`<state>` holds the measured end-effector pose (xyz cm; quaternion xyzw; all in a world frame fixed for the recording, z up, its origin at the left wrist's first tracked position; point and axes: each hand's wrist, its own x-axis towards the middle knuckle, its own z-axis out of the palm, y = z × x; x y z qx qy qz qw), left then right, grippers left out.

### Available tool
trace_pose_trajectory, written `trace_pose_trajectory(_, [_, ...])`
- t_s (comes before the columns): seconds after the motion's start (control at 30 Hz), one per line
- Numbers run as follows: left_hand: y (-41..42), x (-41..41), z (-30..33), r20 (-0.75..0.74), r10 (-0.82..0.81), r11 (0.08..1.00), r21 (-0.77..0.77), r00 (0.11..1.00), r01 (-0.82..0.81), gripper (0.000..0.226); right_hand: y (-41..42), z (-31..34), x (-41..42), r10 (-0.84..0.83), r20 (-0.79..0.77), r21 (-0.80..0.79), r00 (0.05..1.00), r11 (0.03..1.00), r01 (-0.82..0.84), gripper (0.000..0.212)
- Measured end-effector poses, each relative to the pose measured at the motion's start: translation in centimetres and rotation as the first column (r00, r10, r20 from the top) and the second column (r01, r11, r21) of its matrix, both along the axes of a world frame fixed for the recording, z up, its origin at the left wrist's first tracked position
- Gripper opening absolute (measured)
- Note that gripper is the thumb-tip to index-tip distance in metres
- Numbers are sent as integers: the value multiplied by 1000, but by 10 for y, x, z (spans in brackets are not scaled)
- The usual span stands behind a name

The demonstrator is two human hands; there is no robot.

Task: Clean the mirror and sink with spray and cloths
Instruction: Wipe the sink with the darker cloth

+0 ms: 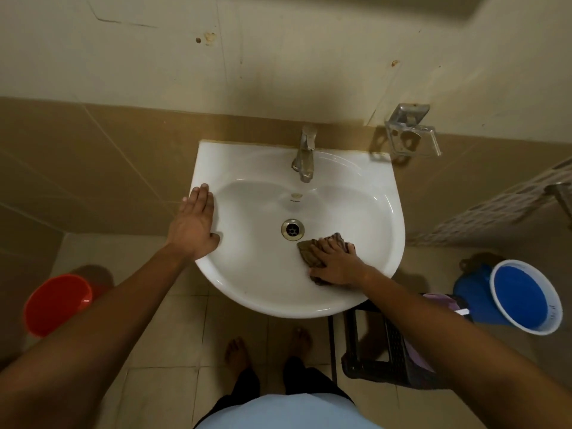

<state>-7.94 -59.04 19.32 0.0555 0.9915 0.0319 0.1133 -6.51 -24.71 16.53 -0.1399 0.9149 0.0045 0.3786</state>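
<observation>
White sink (365,181) at centre; brown cloth (312,252) at 4 o'clock within it. Red bucket (55,301) — 8 o'clock. Blue, white-rimmed bucket (526,297) — 4 o'clock. Wall (278,57): cream above, tan tiles below.

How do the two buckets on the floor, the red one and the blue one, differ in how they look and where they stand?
The red bucket stands on the floor left of the sink; the blue bucket stands to its right. The red bucket is red at rim and inside alike, while the blue bucket has a white rim around a blue inside. A dark stool stands near the blue bucket; nothing similar is beside the red one. Both are round and open-topped.
</observation>
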Motion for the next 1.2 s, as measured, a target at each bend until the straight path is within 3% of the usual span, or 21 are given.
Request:
trace_pose_trajectory(0.1, [3,2,0,7,20,1000,-4,1000,-20,93,-5,5,10,46,39,-67,998,997,-44,66])
trace_pose_trajectory(0.2, [5,2,0,15,29,1000,-9,999,-29,92,-31,22,21,14,170,-240,985,970,28,57])
trace_pose_trajectory(0.4, [6,3,5,29,28,1000,3,999,-28,92,-114,39,53,-112,400,-580,910,738,346,56])
trace_pose_trajectory(0.47, [4,4,7,34,21,1000,9,999,-22,91,-129,39,62,-69,322,-677,944,680,280,60])
trace_pose_trajectory(0.57, [3,5,8,38,25,999,33,999,-26,91,-132,31,80,57,-17,-722,998,690,-51,69])
trace_pose_trajectory(0.67, [2,6,8,42,23,999,39,999,-25,91,-123,23,96,110,-262,-633,959,730,-257,62])
trace_pose_trajectory(0.77, [1,6,9,47,15,998,52,999,-18,91,-107,28,107,132,-444,-584,886,708,-398,48])
trace_pose_trajectory(0.87, [-2,6,10,48,5,999,45,999,-7,90,-84,38,98,157,-409,-607,899,688,-397,43])
trace_pose_trajectory(0.93, [-3,7,10,46,3,999,51,999,-5,90,-61,36,76,138,-298,-592,945,749,-296,44])
trace_pose_trajectory(1.0, [-4,6,10,41,1,998,55,999,-3,90,-38,29,51,-59,-227,-591,972,802,-89,41])
trace_pose_trajectory(1.07, [-4,5,8,33,-2,998,58,999,0,90,-18,21,27,-452,-165,-649,877,719,249,39])
trace_pose_trajectory(1.1, [-5,5,7,28,-2,998,66,1000,0,90,-12,20,17,-656,-110,-685,747,595,422,36])
trace_pose_trajectory(1.13, [-5,4,5,25,-4,997,74,1000,2,90,-7,17,7,-823,-46,-698,566,432,572,31])
trace_pose_trajectory(1.2, [-6,3,2,26,-12,997,79,1000,9,91,-8,12,-11,-974,132,-705,184,38,708,26])
